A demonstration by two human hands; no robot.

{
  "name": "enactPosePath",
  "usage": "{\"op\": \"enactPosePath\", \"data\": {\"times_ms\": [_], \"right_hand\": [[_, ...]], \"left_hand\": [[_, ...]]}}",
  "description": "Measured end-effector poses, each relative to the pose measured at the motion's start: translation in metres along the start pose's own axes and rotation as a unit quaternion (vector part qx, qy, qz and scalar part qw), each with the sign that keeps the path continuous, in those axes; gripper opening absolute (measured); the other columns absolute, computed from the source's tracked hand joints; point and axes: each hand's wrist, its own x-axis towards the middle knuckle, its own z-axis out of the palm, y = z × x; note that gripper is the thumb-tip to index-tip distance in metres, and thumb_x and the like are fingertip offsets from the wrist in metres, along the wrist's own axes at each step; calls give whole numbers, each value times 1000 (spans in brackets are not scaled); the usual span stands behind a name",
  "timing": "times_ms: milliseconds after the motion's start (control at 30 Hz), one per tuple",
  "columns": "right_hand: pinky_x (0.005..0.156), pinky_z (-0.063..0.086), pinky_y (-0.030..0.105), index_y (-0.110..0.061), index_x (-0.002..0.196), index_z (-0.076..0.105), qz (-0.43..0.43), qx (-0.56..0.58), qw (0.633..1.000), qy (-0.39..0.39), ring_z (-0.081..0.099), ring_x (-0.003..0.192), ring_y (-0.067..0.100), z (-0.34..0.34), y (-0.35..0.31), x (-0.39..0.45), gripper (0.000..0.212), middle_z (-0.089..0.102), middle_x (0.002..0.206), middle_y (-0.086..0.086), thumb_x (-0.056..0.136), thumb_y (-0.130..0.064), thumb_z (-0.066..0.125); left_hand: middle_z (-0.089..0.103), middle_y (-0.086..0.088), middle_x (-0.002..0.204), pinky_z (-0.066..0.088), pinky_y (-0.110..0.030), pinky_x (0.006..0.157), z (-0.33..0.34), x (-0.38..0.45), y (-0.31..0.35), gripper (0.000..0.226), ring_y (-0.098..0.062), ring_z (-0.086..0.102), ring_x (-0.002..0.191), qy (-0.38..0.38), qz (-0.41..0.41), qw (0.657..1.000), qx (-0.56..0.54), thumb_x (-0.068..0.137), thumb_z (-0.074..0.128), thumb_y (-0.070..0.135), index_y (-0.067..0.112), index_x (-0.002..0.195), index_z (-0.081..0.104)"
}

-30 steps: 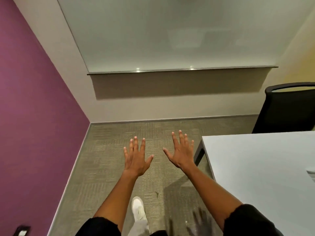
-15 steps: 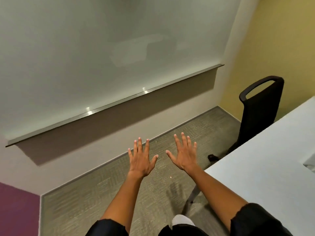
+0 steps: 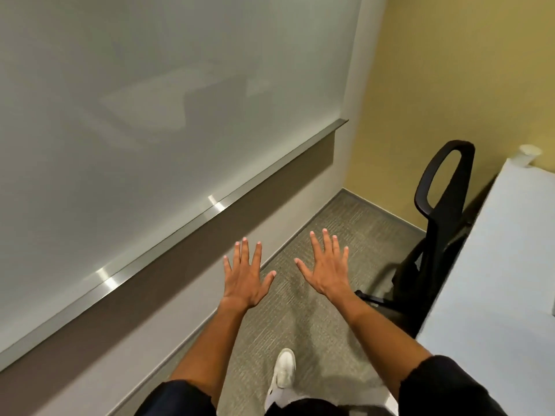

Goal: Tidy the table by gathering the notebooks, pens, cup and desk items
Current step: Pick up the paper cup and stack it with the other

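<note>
both hands are held out over the carpet [image 3: 300, 319], fingers spread straight and nothing gripped: left hand [image 3: 244, 280], right hand [image 3: 329, 273]. the table [image 3: 495, 280] lies at the right edge, with one white cup [image 3: 529, 155] at its far corner. no notebooks or pens are shown. the step in hand is judged to be the approach; it is best done by turning toward the table before any reach is made. counted: two hands, one cup, one black chair [image 3: 438, 232], one white shoe [image 3: 283, 370].
</note>
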Motion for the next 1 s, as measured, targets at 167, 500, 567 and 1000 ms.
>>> {"op": "enactPosePath", "data": {"times_ms": [167, 500, 567, 1000], "right_hand": [[120, 4, 60, -32, 154, -10, 50, 14, 999, 11, -3, 151, 32, -12, 1, 103, 86, -11, 164, 7, 86, -79, 16], [120, 3, 59, -33, 154, -6, 171, 50, 982, 56, -3, 151, 31, -45, 41, 255, 86, -9, 164, 5, 86, -78, 20], [120, 3, 59, -34, 154, -7, 198, 47, 977, 65, -3, 151, 31, -50, 58, 287, 85, -9, 164, 5, 87, -78, 21], [120, 3, 58, -33, 154, -5, 368, 44, 919, 134, -3, 151, 31, -110, 161, 418, 85, -9, 164, 5, 87, -76, 23]], "left_hand": [[-19, -13, 161, -2, -57, 117, -27, 123, 0, 80, -31, -17, 148, -2, 43, 999, 5, 93, 22, 67, 24, 154, -8], [-19, -14, 160, -1, -57, 118, -50, 333, 57, 82, -32, -17, 148, -35, 175, 984, 12, 93, 24, 67, 24, 154, -10], [-18, -13, 161, 0, -57, 119, -49, 379, 76, 82, -31, -17, 148, -40, 212, 977, 5, 93, 26, 66, 24, 154, -9], [-16, -14, 161, 0, -57, 118, -62, 578, 215, 83, -32, -13, 149, -67, 396, 915, 49, 92, 24, 68, 24, 154, -8]]}}
